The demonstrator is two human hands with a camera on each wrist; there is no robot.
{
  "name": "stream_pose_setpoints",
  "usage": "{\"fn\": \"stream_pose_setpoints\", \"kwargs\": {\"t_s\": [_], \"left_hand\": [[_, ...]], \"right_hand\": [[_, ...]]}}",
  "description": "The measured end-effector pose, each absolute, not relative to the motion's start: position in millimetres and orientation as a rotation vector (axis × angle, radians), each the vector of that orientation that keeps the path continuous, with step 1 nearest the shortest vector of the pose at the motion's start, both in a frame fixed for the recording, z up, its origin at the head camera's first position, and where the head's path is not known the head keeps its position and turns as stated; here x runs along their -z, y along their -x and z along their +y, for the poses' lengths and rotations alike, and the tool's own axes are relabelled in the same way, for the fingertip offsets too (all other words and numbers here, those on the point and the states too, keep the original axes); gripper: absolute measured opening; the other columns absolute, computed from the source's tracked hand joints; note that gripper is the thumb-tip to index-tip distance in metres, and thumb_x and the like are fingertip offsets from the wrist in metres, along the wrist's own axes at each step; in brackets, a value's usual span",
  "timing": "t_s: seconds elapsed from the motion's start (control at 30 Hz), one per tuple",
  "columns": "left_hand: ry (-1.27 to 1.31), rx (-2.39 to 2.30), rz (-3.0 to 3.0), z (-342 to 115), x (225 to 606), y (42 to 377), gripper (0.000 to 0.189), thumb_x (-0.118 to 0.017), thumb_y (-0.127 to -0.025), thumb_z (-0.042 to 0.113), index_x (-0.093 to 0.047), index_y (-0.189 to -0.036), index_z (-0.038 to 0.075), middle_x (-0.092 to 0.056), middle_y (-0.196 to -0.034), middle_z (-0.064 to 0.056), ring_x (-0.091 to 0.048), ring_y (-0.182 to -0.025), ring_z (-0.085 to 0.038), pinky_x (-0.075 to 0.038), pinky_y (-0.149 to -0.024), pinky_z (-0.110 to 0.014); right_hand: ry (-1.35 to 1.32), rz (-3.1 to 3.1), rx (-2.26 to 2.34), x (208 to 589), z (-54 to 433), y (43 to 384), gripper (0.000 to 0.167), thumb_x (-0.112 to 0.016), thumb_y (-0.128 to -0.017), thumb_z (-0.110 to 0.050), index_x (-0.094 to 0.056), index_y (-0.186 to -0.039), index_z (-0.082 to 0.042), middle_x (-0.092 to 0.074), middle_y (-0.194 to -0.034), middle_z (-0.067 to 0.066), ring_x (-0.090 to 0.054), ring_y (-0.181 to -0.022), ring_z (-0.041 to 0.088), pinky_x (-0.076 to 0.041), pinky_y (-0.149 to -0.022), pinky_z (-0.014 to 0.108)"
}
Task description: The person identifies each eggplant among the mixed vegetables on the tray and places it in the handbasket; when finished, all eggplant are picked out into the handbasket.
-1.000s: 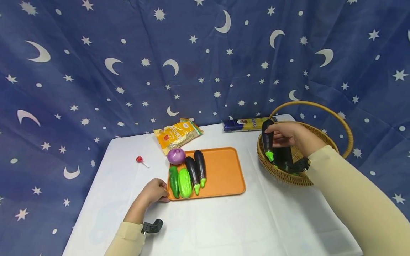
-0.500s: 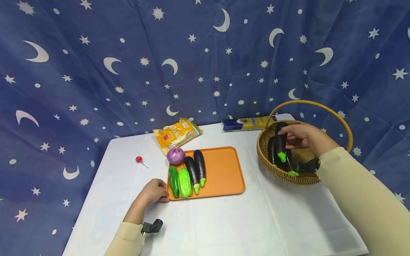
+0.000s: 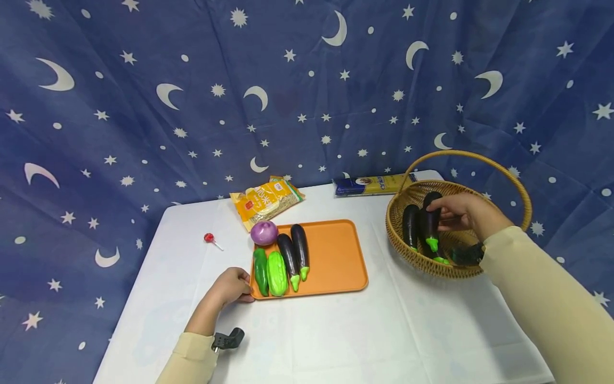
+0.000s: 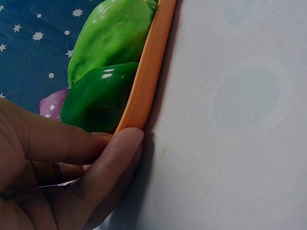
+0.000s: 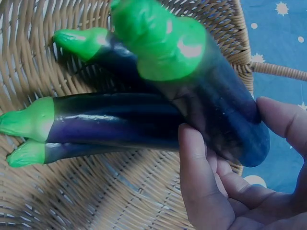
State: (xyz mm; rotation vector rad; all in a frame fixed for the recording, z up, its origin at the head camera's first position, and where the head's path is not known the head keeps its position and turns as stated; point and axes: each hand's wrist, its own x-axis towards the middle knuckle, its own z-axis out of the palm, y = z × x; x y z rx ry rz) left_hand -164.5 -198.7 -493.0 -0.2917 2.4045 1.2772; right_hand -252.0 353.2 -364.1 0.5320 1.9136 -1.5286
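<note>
My left hand (image 3: 232, 286) pinches the near left corner of an orange tray (image 3: 336, 256), thumb and fingers on its rim in the left wrist view. On the tray lie a purple onion (image 3: 264, 233), a dark green pepper (image 3: 260, 272), a light green bumpy vegetable (image 3: 276, 273) and two eggplants (image 3: 300, 248). My right hand (image 3: 458, 210) grips another eggplant (image 5: 216, 103) between thumb and fingers, inside the wicker basket (image 3: 408, 261). Its green stem end points toward the basket's near side. Under it, several more eggplants (image 5: 115, 115) lie on the basket bottom.
The basket's tall handle (image 3: 520, 186) arches over its right side. Behind the tray lies a yellow bag of grain (image 3: 266, 202). A blue and yellow pasta pack (image 3: 366, 185) lies at the back edge. A red lollipop (image 3: 209, 238) lies left of the tray.
My right hand has carried its eggplant from the basket's left rim rightward and lower into the basket, uncovering the eggplants there. The left hand stays at the tray corner.
</note>
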Motion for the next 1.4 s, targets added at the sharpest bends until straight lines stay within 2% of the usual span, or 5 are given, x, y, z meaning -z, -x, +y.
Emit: {"fn": "stream_pose_setpoints", "kwargs": {"t_s": [0.43, 0.6, 0.93, 1.23, 1.4], "left_hand": [[0.280, -1.281, 2.404, -200.4, 493.5, 164.4, 0.024, -0.065, -0.083, -0.009, -0.057, -0.105, -0.010, -0.057, -0.088, -0.016, -0.067, -0.065, -0.021, -0.061, -0.060, -0.032], [0.281, -1.281, 2.402, -200.2, 492.8, 164.3, 0.024, -0.065, -0.082, -0.009, -0.057, -0.105, -0.010, -0.057, -0.088, -0.016, -0.068, -0.065, -0.021, -0.061, -0.060, -0.033], [0.284, -1.300, 2.391, -200.2, 492.0, 163.9, 0.025, -0.064, -0.082, -0.010, -0.057, -0.105, -0.010, -0.057, -0.088, -0.016, -0.067, -0.065, -0.021, -0.061, -0.060, -0.033], [0.295, -1.299, 2.390, -198.7, 490.6, 163.6, 0.024, -0.064, -0.081, -0.010, -0.057, -0.105, -0.010, -0.058, -0.088, -0.016, -0.067, -0.065, -0.021, -0.061, -0.061, -0.033], [0.295, -1.287, 2.396, -199.0, 490.1, 162.7, 0.025, -0.064, -0.082, -0.010, -0.057, -0.105, -0.010, -0.058, -0.088, -0.016, -0.067, -0.066, -0.021, -0.061, -0.061, -0.033]], "right_hand": [[-0.494, 1.911, 1.475, 367.6, 349.4, 252.6, 0.027, -0.058, -0.097, -0.015, -0.047, -0.114, 0.004, -0.067, -0.083, 0.005, -0.072, -0.074, 0.016, -0.061, -0.079, 0.029], [-0.479, 1.947, 1.455, 365.0, 351.4, 253.3, 0.044, -0.057, -0.099, -0.018, -0.040, -0.129, 0.010, -0.060, -0.110, 0.014, -0.069, -0.076, 0.014, -0.061, -0.080, 0.029], [-0.523, 1.960, 1.576, 353.3, 350.5, 254.0, 0.022, -0.060, -0.099, -0.013, -0.049, -0.113, 0.000, -0.061, -0.084, 0.004, -0.067, -0.072, 0.013, -0.062, -0.079, 0.034], [-0.446, 2.021, 1.576, 340.4, 341.9, 253.9, 0.070, -0.061, -0.099, -0.020, -0.023, -0.151, 0.007, -0.055, -0.110, 0.011, -0.066, -0.082, 0.015, -0.057, -0.094, 0.038], [-0.430, 2.023, 1.593, 331.7, 328.7, 254.3, 0.071, -0.062, -0.100, -0.019, -0.022, -0.152, 0.007, -0.054, -0.113, 0.012, -0.066, -0.082, 0.014, -0.055, -0.096, 0.038]]}}
